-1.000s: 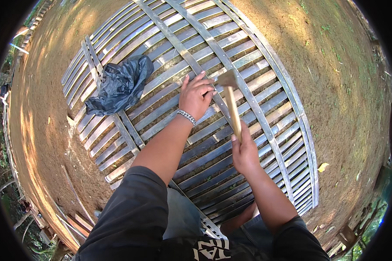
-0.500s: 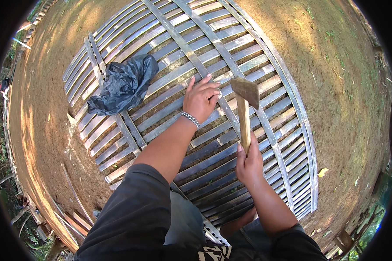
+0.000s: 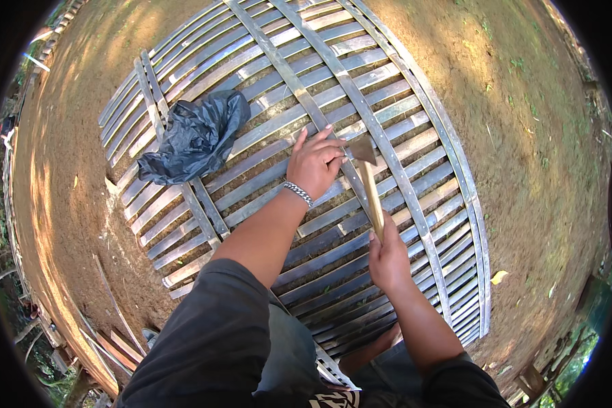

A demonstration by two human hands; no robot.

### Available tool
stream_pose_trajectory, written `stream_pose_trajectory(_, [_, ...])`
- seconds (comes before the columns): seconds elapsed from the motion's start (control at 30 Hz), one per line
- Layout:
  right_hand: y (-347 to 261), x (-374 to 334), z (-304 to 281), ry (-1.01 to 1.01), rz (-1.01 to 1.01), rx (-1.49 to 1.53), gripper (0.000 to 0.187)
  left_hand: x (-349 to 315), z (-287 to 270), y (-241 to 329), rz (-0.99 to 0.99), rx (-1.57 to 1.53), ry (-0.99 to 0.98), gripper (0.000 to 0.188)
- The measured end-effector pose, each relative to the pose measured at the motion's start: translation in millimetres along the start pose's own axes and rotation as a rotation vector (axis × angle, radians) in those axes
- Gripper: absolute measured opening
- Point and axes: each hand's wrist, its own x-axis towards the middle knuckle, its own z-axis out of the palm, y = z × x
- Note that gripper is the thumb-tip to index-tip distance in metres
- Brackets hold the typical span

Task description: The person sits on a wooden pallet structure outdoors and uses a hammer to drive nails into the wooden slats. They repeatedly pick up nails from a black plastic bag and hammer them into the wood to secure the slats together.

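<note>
Hammer head down beside the fingers on a bamboo lattice panel

The fingertips of the left hand [image 3: 314,165] are hard to read where they meet the hammer [image 3: 367,183], whatever they pinch there is too small to tell; the hand rests half curled on the bamboo slat panel [image 3: 415,129]; the right hand [image 3: 387,257] is wrapped tight round the wooden handle's end; a crumpled black plastic bag [image 3: 196,138] lies on the slats to the left.

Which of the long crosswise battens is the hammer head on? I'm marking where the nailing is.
The hammer head meets the middle batten, beside the left hand, not the batten under the black bag.
</note>
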Motion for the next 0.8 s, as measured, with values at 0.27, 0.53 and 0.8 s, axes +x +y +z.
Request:
stream_pose_trajectory(0.27, [-1.2, 1.6, -0.1, -0.011, 0.012, -0.006, 0.058, -0.1, 1.6, -1.7, 0.01, -0.006, 0.009, 0.006])
stream_pose_trajectory(0.53, [-0.5, -4.1, -1.0, 0.151, -0.121, 0.043, 0.056, 0.3, 0.8, 2.0, 0.001, -0.014, -0.008, 0.005])
stream_pose_trajectory(0.8, [-21.5, -6.2, -18.6, 0.064, -0.013, 0.062, 0.054, 1.9, -9.1, -0.9, 0.002, -0.069, -0.081, 0.01])
